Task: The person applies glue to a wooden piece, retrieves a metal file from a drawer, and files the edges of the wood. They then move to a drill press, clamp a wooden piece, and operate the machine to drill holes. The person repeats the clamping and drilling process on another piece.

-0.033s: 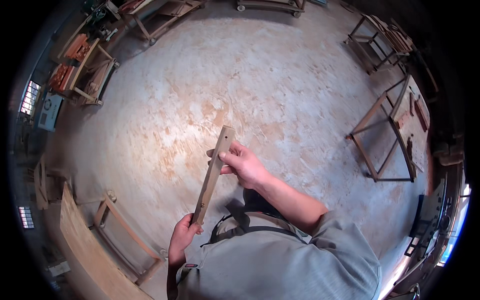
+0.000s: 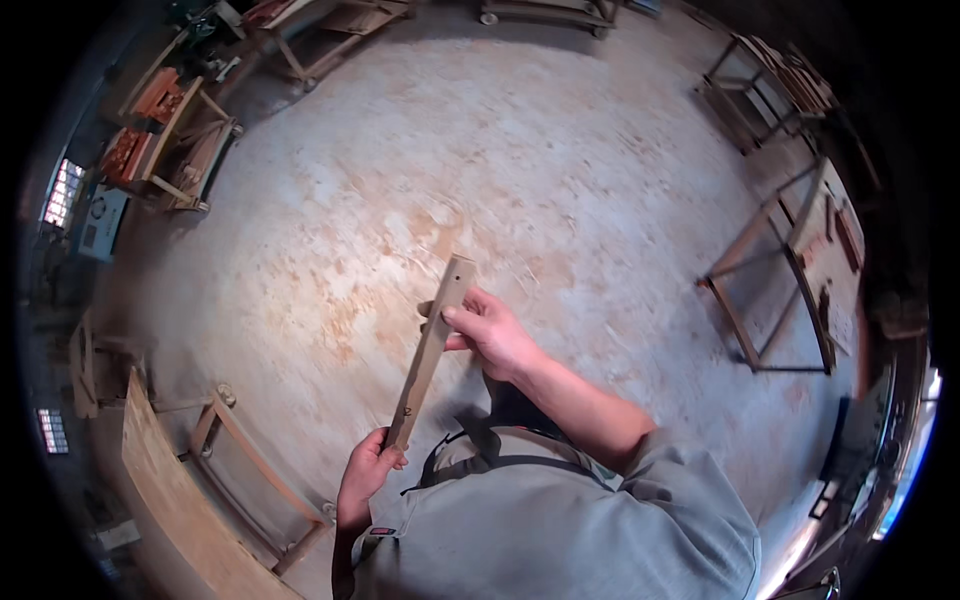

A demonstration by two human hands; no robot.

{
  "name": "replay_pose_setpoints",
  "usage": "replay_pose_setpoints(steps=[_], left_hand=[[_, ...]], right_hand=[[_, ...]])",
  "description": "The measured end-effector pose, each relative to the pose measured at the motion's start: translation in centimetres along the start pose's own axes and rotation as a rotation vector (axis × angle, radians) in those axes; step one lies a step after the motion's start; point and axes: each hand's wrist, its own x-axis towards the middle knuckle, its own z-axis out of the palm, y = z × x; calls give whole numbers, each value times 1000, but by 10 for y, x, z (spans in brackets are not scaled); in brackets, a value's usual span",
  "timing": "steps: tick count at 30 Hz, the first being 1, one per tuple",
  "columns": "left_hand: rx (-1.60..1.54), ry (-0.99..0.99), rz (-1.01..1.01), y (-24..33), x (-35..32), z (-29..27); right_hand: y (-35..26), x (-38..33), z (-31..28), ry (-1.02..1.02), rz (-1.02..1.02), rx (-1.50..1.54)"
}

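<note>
A narrow wooden strip [image 2: 428, 360] is held at a slant in front of my body, its far end leaning to the right. There is a small dark hole close to its far end and a dark mark near its lower end. My left hand [image 2: 370, 468] grips the lower end, thumb on top. Farther up, my right hand [image 2: 490, 332] pinches the strip near the holed end, with the thumb on its face and the fingers behind its edge.
A frame table [image 2: 805, 235] with wooden pieces stands at right, and a slatted rack [image 2: 780, 75] beyond it. Wheeled carts [image 2: 190, 150] line the far left. A long board [image 2: 180, 490] and a wooden frame [image 2: 262, 455] are at lower left. Stained concrete floor [image 2: 560, 180] lies between.
The whole view has shifted very slightly, with the strip and surroundings a few pixels over. Both hands keep the same hold on the wooden strip.
</note>
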Motion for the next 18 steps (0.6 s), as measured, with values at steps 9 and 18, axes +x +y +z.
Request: replay_pose_setpoints(steps=[9,18], left_hand=[[-83,62,-55,141,143,-82],[-203,387,62,200,262,-182]], right_hand=[[-80,233,10,-92,68,44],[-127,454,69,-125,177,34]])
